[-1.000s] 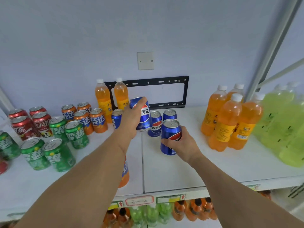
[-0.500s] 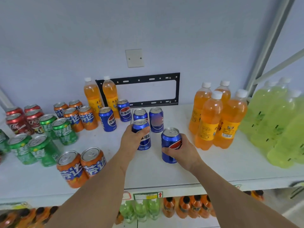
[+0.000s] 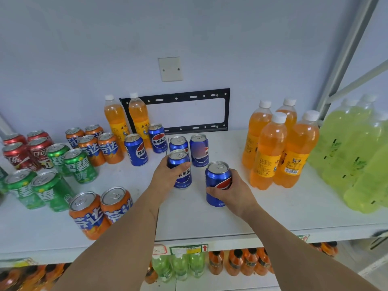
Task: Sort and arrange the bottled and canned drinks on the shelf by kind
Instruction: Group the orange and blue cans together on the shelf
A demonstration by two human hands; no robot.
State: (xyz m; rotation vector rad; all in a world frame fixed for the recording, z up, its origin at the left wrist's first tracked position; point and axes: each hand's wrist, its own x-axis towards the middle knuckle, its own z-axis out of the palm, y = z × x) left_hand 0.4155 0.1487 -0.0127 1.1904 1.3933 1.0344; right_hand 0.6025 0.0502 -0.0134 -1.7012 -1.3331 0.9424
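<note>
My left hand [image 3: 167,177] grips a blue Pepsi can [image 3: 182,171] standing on the white shelf [image 3: 273,211], just in front of two more blue cans [image 3: 199,151]. To its right my right hand [image 3: 232,191] grips another blue Pepsi can [image 3: 217,181], also upright on the shelf. Two further blue cans [image 3: 136,149] stand to the left, in front of two orange bottles [image 3: 126,120].
Orange Fanta cans [image 3: 100,211] stand near the front left edge, with several more [image 3: 94,143] further back. Green Sprite cans [image 3: 48,179] and red cola cans [image 3: 25,150] fill the left. Orange bottles [image 3: 277,148] and green bottles [image 3: 357,156] stand at right. A lower shelf holds bottles [image 3: 210,263].
My left hand has brought its blue can down from the air at the back and stood it on the shelf beside the other blue cans. The right hand keeps hold of its can.
</note>
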